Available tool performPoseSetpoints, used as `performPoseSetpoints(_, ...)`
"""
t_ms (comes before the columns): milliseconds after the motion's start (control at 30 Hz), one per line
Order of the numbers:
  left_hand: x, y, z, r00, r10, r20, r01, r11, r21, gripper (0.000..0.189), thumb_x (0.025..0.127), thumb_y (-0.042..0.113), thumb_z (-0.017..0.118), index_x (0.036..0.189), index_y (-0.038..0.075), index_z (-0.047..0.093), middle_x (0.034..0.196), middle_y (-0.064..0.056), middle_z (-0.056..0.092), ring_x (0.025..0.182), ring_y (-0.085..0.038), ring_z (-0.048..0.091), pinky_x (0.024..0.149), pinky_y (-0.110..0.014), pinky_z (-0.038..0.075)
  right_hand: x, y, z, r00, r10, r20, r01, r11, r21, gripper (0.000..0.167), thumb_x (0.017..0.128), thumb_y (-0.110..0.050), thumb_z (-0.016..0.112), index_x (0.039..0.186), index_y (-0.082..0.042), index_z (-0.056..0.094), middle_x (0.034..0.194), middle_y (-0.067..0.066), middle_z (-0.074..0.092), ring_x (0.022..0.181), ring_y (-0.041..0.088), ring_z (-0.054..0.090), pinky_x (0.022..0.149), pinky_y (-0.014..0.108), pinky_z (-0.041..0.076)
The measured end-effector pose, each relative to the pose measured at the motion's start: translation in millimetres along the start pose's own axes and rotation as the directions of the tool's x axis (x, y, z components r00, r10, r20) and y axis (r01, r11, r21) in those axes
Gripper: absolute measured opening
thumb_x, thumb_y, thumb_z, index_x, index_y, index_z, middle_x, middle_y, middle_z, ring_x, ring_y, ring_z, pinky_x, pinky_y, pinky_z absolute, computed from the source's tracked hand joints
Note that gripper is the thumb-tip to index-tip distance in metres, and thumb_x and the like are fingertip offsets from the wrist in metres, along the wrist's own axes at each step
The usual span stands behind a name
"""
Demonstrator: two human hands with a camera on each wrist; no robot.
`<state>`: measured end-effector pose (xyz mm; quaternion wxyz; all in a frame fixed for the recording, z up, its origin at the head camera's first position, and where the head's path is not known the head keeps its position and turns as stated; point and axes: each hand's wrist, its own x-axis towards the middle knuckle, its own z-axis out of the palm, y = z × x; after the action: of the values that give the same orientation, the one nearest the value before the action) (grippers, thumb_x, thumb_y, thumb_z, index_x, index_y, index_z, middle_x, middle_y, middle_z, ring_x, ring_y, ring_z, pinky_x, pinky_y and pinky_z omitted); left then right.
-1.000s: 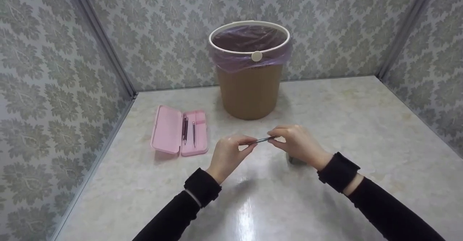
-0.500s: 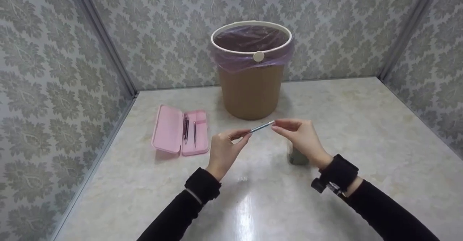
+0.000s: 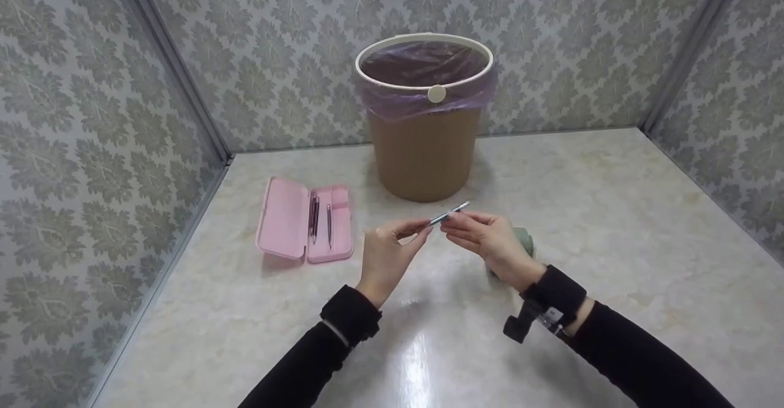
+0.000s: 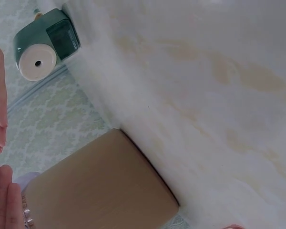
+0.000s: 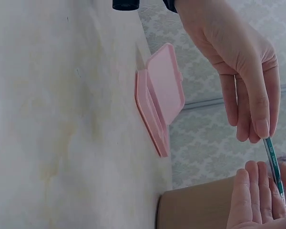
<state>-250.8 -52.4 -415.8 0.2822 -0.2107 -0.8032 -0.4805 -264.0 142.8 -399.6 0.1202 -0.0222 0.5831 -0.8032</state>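
Observation:
A slim teal pencil (image 3: 450, 213) is held in the air above the table, tilted up to the right in the head view. My left hand (image 3: 392, 255) pinches its lower left end between thumb and fingertips. The thumb and fingers of my right hand (image 3: 484, 245) lie on either side of its middle, and the white-tipped end pokes out beyond them. In the right wrist view, printing shows along the pencil (image 5: 273, 164). Partly hidden behind my right hand stands a green pencil sharpener (image 3: 525, 241); the left wrist view shows its round cream face (image 4: 37, 62) with a dark hole.
Left of my hands lies an open pink pencil case (image 3: 331, 224) with several pencils inside. A brown bin (image 3: 422, 157) with a purple liner stands at the back of the pale table (image 3: 245, 334). Patterned panels (image 3: 294, 46) enclose the back and both sides.
My right hand has slid from the pencil's far end toward my left hand, and that end now sticks out past the fingers. More of the green sharpener shows. The left hand has barely moved.

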Motion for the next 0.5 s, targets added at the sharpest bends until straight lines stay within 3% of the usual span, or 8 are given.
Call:
performPoseSetpoints(133, -1.8, -1.0, -0.1, 1.000, -0.009, 0.018, 0.009, 1.000, -0.009, 0.014, 0.088, 0.007, 0.079, 0.101, 0.004, 0.081, 0.096, -0.009, 0.081, 0.090, -0.019, 0.080, 0.082, -0.025, 0.062, 1.5, 0.2, 4.0, 1.000, -0.004, -0.018, 0.004, 1.000, 0.014, 0.038, 0.102, -0.010, 0.063, 0.133, 0.010, 0.058, 0.098, 0.002, 0.080, 0.095, 0.009, 0.077, 0.097, 0.030, 0.059)
performPoseSetpoints(333, -4.1, -2.5, -2.4, 1.000, 0.009, 0.030, -0.008, 1.000, -0.028, 0.014, 0.088, 0.006, 0.079, 0.101, 0.003, 0.081, 0.095, -0.009, 0.082, 0.088, -0.020, 0.080, 0.082, -0.024, 0.062, 3.9, -0.3, 9.0, 1.000, -0.019, -0.024, 0.019, 1.000, -0.007, 0.031, 0.101, -0.010, 0.063, 0.127, 0.007, 0.064, 0.096, 0.001, 0.080, 0.095, 0.009, 0.076, 0.096, 0.031, 0.059)
performPoseSetpoints(500, -3.4, -4.1, -8.3, 0.997, -0.028, 0.068, 0.031, 0.999, -0.041, 0.016, 0.088, 0.010, 0.079, 0.102, 0.003, 0.081, 0.096, -0.010, 0.081, 0.089, -0.020, 0.079, 0.083, -0.028, 0.063, 8.3, -3.0, 12.5, 0.999, -0.028, -0.016, 0.026, 0.996, -0.089, 0.036, 0.100, -0.013, 0.066, 0.127, 0.010, 0.062, 0.095, -0.001, 0.080, 0.094, 0.009, 0.077, 0.096, 0.030, 0.060)
